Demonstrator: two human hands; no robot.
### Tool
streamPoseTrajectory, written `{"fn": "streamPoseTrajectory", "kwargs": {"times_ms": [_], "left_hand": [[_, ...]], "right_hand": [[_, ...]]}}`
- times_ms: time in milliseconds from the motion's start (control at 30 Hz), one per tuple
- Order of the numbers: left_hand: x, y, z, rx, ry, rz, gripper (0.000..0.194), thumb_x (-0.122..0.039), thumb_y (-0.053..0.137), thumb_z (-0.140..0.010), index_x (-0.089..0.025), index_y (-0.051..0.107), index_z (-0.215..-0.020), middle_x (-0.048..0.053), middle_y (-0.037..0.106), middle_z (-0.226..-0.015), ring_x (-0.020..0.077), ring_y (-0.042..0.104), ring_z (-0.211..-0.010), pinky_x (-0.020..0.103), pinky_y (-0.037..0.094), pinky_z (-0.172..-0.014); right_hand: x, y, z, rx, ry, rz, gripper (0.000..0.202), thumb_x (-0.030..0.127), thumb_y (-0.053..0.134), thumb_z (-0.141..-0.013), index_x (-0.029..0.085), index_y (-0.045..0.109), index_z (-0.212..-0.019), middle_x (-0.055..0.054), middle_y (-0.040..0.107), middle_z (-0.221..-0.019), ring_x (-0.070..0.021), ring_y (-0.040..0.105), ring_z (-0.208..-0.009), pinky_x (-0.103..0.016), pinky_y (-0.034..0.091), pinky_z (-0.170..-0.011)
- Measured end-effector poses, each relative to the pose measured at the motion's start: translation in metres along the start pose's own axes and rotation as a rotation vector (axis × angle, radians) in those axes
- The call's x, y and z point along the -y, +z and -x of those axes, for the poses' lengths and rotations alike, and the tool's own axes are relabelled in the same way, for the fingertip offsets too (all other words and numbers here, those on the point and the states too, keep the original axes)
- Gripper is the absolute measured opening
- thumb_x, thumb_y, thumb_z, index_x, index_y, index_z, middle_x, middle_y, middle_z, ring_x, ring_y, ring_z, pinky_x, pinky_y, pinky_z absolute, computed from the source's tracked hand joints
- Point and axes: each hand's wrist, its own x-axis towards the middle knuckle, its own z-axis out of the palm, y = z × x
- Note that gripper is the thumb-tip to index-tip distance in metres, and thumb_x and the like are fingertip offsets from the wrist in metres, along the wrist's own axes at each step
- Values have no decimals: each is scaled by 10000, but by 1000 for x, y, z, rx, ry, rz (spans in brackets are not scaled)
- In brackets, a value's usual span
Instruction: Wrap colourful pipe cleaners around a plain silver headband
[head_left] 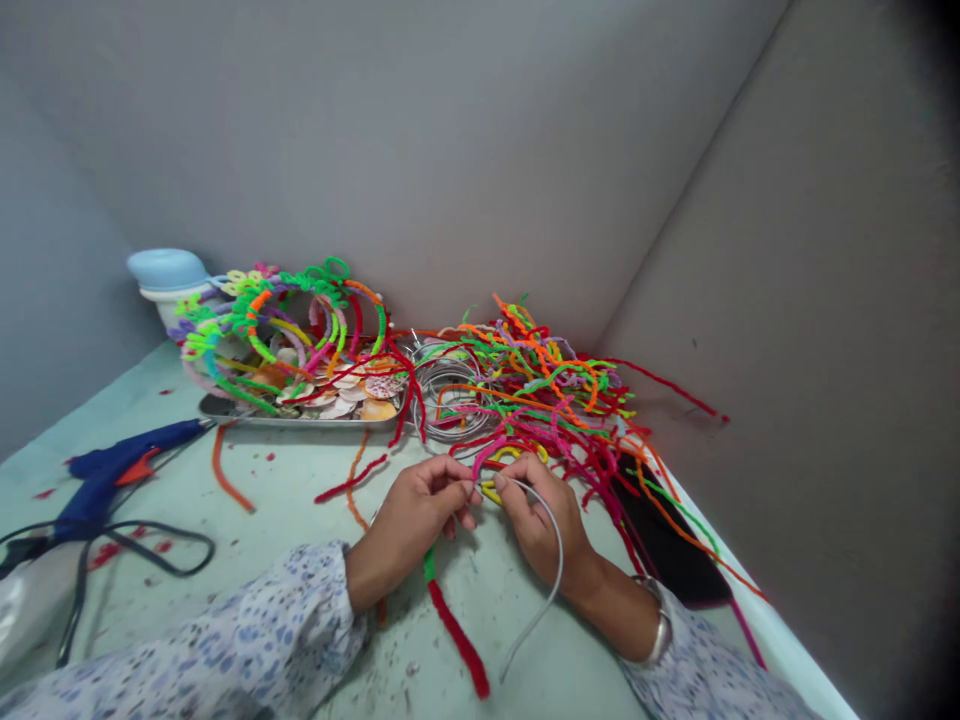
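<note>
My left hand (424, 505) is closed in a pinch around one end of a grey wire, with a pink pipe cleaner (487, 455) sticking up at its fingertips. My right hand (544, 515) pinches the same grey wire (559, 560) close to the left fingertips. From there the wire arcs over the right hand and hangs down toward the table. A red and green pipe cleaner (457, 635) extends below my left hand; whether the hand grips it is hidden. Yellow pipe cleaner loops (491, 492) show just behind the fingers.
A metal tray (337, 424) of shells carries several pipe cleaner rings (262, 345). Coiled wire (442, 400) and a tangled pipe cleaner heap (540, 370) lie by the wall. A blue glue gun (112, 480) with its cord is left; a dark phone-like slab (667, 540) is right.
</note>
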Motion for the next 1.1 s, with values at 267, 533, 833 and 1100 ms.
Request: {"fn": "streamPoseTrajectory", "kwargs": {"times_ms": [267, 533, 833, 1100], "left_hand": [[-1, 1, 0, -63, 14, -45, 149, -276, 647, -716, -153, 633, -800, 16, 664, -710, 110, 598, -505, 176, 380, -401], [2, -1, 2, -55, 48, -118, 84, -223, 613, -744, -147, 637, -772, -6, 618, -540, 107, 559, -476, 183, 414, -443], [2, 3, 2, -66, 11, -60, 144, -244, 614, -750, -151, 605, -860, -1, 643, -674, 104, 588, -508, 167, 387, -402], [3, 0, 2, -56, 55, -131, 100, -227, 590, -762, -145, 630, -803, -20, 610, -558, 91, 551, -462, 169, 404, -426]], "right_hand": [[0, 0, -2, -5, -2, 5, 124, 247, 498, -878, 203, 536, -768, 6, 574, -675, -144, 551, -621, -246, 412, -555], [2, 0, -1, 13, 22, -44, 142, 256, 488, -881, 195, 539, -764, 9, 561, -668, -137, 533, -596, -252, 409, -576], [0, 1, -2, 19, 63, -24, 144, 274, 498, -879, 194, 534, -765, 12, 555, -652, -143, 531, -609, -253, 395, -587], [2, -1, -2, 42, 69, -53, 155, 275, 500, -879, 187, 538, -757, 5, 562, -670, -140, 530, -610, -253, 396, -596]]}}
